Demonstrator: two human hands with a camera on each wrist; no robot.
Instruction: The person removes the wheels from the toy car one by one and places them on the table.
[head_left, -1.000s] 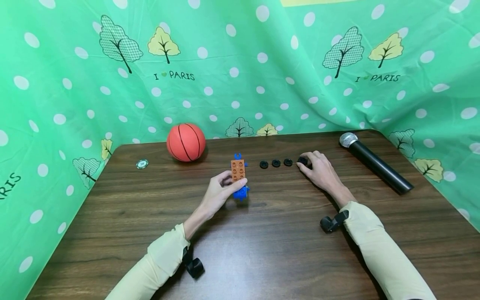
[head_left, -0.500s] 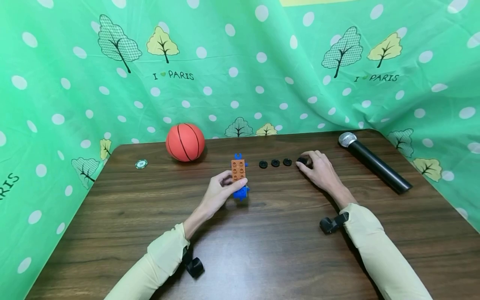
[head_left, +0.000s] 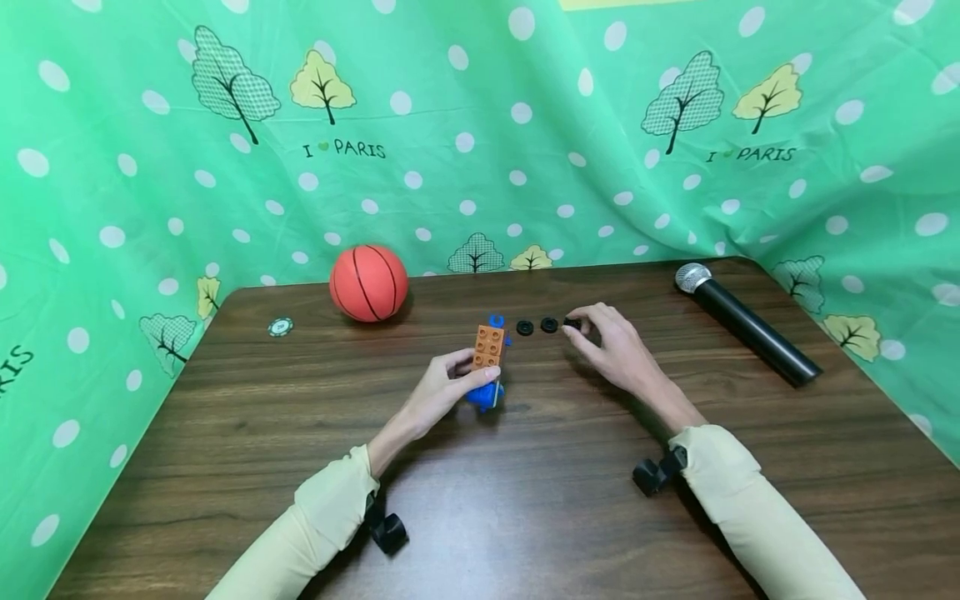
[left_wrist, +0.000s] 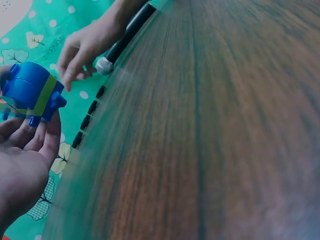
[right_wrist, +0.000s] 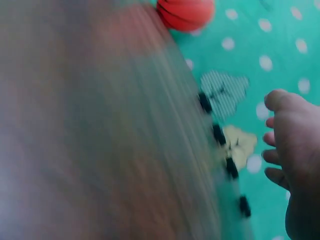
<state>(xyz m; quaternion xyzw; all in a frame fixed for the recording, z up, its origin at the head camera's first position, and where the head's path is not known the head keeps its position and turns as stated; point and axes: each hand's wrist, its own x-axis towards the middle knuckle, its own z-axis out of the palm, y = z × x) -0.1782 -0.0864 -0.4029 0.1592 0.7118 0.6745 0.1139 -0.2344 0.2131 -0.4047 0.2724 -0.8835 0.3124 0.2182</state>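
Observation:
My left hand [head_left: 435, 393] grips an orange and blue building-block toy [head_left: 489, 343] above the table, thumb across its studded face. In the left wrist view its rounded blue end [left_wrist: 27, 85] shows a yellow-green band and short pegs. Over the right part of a row of small black wheels [head_left: 524, 328] hovers my right hand [head_left: 613, 350], its fingers bent and holding nothing. It partly covers one wheel [head_left: 572, 323] in the head view. Several wheels [right_wrist: 218, 135] stand lined up on the table in the right wrist view, below and apart from the right hand [right_wrist: 300, 145].
A red toy basketball [head_left: 369, 283] sits at the back left, with a poker chip [head_left: 281, 327] further left. At the right lies a black microphone [head_left: 746, 325] with a silver head. A green printed cloth [head_left: 420, 108] hangs behind the wooden table [head_left: 540, 500].
My right hand has left the rightmost wheel and moved left, higher over the row. The left hand has tilted the block toy and shifted it slightly right, toward the wheels.

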